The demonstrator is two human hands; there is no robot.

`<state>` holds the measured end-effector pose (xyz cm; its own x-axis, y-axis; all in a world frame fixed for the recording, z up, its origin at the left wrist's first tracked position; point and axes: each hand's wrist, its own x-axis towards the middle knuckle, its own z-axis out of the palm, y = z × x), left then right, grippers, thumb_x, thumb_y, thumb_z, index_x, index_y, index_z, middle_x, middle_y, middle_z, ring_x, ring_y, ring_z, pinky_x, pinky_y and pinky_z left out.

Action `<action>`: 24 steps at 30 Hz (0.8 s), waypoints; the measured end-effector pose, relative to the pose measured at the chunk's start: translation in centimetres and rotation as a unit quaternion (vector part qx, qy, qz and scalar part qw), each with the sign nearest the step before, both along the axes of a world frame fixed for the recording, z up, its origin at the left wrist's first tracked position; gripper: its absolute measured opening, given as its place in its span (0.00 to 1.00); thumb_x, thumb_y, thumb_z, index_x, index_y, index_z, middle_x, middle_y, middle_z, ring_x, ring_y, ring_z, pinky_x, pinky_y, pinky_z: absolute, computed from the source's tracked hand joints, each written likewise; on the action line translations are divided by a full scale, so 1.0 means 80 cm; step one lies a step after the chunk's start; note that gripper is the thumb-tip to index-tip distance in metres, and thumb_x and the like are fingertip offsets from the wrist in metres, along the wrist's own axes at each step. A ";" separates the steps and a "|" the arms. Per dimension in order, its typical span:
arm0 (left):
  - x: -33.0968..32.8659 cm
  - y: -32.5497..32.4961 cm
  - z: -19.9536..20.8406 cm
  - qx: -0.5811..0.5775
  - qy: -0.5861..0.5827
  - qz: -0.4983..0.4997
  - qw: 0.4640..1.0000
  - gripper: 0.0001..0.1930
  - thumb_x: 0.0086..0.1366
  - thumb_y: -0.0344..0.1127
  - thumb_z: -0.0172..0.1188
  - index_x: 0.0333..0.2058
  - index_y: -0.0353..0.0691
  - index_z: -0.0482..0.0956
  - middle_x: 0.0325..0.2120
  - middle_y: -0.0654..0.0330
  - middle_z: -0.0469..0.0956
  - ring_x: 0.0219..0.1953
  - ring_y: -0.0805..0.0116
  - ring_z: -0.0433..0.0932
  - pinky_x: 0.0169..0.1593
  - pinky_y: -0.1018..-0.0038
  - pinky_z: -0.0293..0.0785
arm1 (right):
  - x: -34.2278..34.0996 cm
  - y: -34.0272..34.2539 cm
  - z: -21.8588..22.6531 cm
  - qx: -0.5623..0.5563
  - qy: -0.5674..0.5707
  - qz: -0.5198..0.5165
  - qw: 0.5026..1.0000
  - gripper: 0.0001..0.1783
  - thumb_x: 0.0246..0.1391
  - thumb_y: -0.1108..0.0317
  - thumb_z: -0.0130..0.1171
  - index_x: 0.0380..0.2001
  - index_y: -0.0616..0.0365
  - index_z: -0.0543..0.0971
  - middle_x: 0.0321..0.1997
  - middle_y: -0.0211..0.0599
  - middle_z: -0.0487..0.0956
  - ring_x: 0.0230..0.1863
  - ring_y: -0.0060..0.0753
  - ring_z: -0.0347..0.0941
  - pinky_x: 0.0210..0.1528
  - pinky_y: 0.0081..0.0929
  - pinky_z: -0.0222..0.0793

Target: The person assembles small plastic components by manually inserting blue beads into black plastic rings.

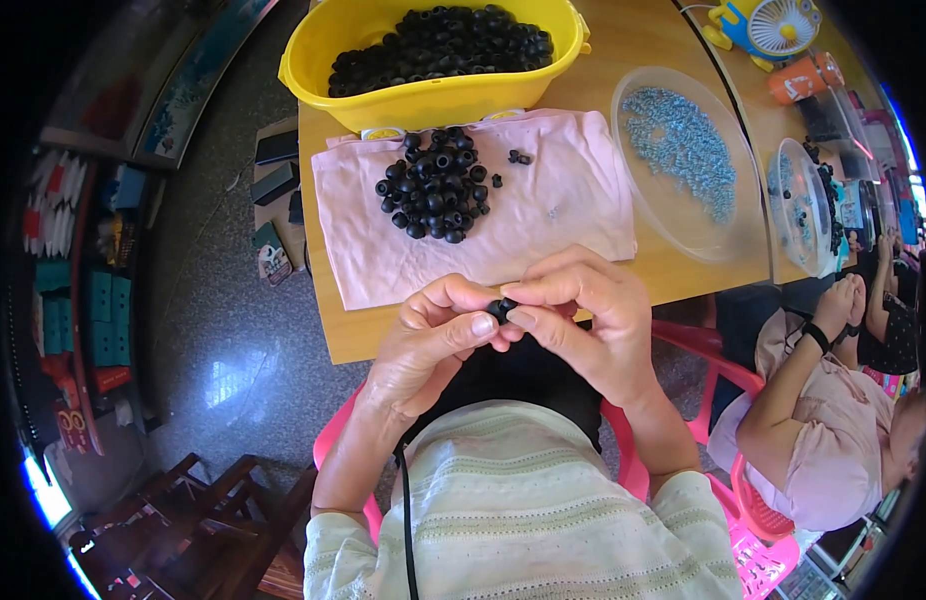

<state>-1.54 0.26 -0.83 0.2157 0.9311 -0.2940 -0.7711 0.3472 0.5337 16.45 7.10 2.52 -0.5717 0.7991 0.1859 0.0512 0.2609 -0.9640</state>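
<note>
My left hand and my right hand meet just over the near edge of the pink cloth. Between their thumbs and fingertips they pinch a small black rounded piece; both hands are closed on it, and the fingers partly hide its shape. On the cloth ahead lies a heap of similar black rounded pieces, several with a hole in the middle. Some smaller black bits sit apart, to the right of the heap.
A yellow tub full of black pieces stands at the table's far side. On the right are a clear round tray with small blue pieces, a second clear tub, an orange can and a small fan. Another person sits at right.
</note>
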 end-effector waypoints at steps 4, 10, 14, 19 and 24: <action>0.012 -0.001 0.002 -0.051 -0.072 0.022 0.996 0.05 0.61 0.29 0.62 0.35 0.38 0.77 0.35 0.55 0.80 0.41 0.66 0.79 0.47 0.70 0.76 | -0.008 -0.008 0.004 0.172 -0.046 -0.062 0.982 0.20 0.35 0.80 0.68 0.37 0.59 0.79 0.35 0.36 0.77 0.31 0.32 0.75 0.31 0.24 0.73; 0.015 0.000 0.009 -0.074 -0.057 -0.015 0.996 0.06 0.61 0.30 0.62 0.37 0.37 0.79 0.36 0.55 0.80 0.42 0.65 0.79 0.50 0.68 0.75 | -0.005 -0.010 -0.006 0.225 -0.048 -0.079 0.970 0.19 0.34 0.80 0.69 0.35 0.59 0.81 0.35 0.33 0.77 0.25 0.16 0.72 0.18 0.13 0.62; 0.018 -0.001 0.011 -0.084 -0.057 -0.019 0.995 0.07 0.61 0.28 0.62 0.38 0.36 0.79 0.35 0.57 0.81 0.40 0.69 0.79 0.49 0.71 0.75 | -0.007 -0.006 -0.004 0.285 -0.025 -0.095 0.953 0.15 0.33 0.80 0.67 0.31 0.61 0.79 0.30 0.36 0.76 0.24 0.29 0.73 0.23 0.21 0.67; 0.016 0.004 0.017 -0.096 -0.027 -0.020 0.995 0.07 0.60 0.26 0.62 0.38 0.37 0.79 0.34 0.59 0.81 0.38 0.72 0.79 0.47 0.74 0.76 | -0.005 -0.002 -0.007 0.335 -0.016 -0.077 0.939 0.13 0.34 0.80 0.66 0.28 0.64 0.76 0.31 0.37 0.76 0.25 0.35 0.72 0.26 0.27 0.70; 0.012 0.015 0.015 -0.104 0.001 -0.024 0.994 0.07 0.60 0.26 0.62 0.38 0.36 0.78 0.35 0.59 0.80 0.39 0.71 0.79 0.47 0.73 0.76 | -0.002 0.007 -0.025 0.330 -0.003 -0.084 0.940 0.17 0.35 0.78 0.69 0.34 0.61 0.80 0.32 0.35 0.78 0.24 0.28 0.72 0.22 0.20 0.67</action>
<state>-0.60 1.47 0.40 0.2587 0.8385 -0.4796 -0.7501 0.4872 0.4471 16.28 7.68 0.54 -0.4494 0.5898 0.6710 0.1500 0.7902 -0.5942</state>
